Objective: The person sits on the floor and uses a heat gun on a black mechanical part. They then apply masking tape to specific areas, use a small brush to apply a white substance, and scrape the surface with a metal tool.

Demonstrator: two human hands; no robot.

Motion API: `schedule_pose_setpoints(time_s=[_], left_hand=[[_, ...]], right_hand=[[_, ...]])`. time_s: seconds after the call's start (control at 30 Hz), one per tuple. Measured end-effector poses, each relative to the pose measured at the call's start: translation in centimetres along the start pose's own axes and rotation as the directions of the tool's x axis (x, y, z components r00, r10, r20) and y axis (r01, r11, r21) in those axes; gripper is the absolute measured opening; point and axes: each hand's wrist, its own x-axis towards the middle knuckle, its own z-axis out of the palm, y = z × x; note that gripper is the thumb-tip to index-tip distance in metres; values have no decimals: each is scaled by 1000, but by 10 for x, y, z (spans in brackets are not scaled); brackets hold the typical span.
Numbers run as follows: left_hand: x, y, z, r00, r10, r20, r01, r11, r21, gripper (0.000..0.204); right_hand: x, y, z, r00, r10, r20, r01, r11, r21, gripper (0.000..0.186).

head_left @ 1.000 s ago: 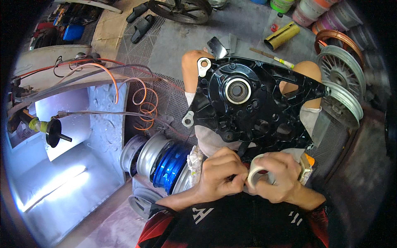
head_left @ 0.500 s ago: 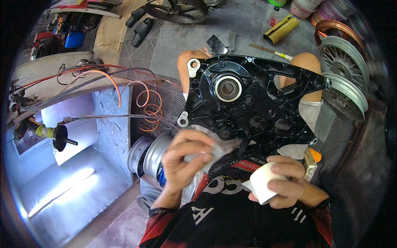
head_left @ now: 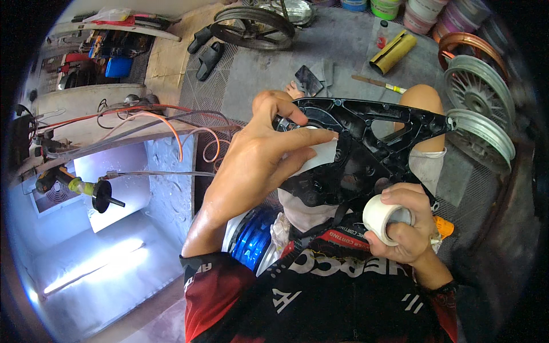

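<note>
A glossy black metal casing [head_left: 394, 137] with webbed ribs and cut-outs lies across my legs. My left hand [head_left: 251, 163] reaches over its left part, fingers bent around a torn piece of white masking tape [head_left: 323, 158] at the round bearing hub. That hand hides most of the hub, so how far the tape touches it is not visible. Lower right, my right hand [head_left: 410, 220] grips a roll of white masking tape [head_left: 376, 216] near the casing's bottom edge, its hollow core facing right.
To the left is a lit spray booth [head_left: 108, 274] with an air tool [head_left: 86, 191] and hoses [head_left: 189, 134]. Wheel rims [head_left: 477, 91] stand at right; a blue rim [head_left: 251, 240] sits by my left elbow. A phone [head_left: 309, 80], brush [head_left: 377, 84] and gold cylinder [head_left: 393, 51] lie beyond.
My left hand has moved forward with the tape piece, from near my chest to the casing's hub. My right hand has shifted slightly up and right, turning the roll so its core shows.
</note>
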Motion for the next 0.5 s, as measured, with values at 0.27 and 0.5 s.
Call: schedule_pose_setpoints(time_s=[0.27, 0.5], left_hand=[[7, 6, 4, 996, -71, 55, 61, 983, 176, 39], [8, 10, 4, 993, -90, 74, 66, 959, 274, 40]], right_hand=[[33, -11, -7, 927, 122, 356, -87, 990, -113, 28], [56, -7, 10, 885, 130, 447, -53, 982, -181, 20]])
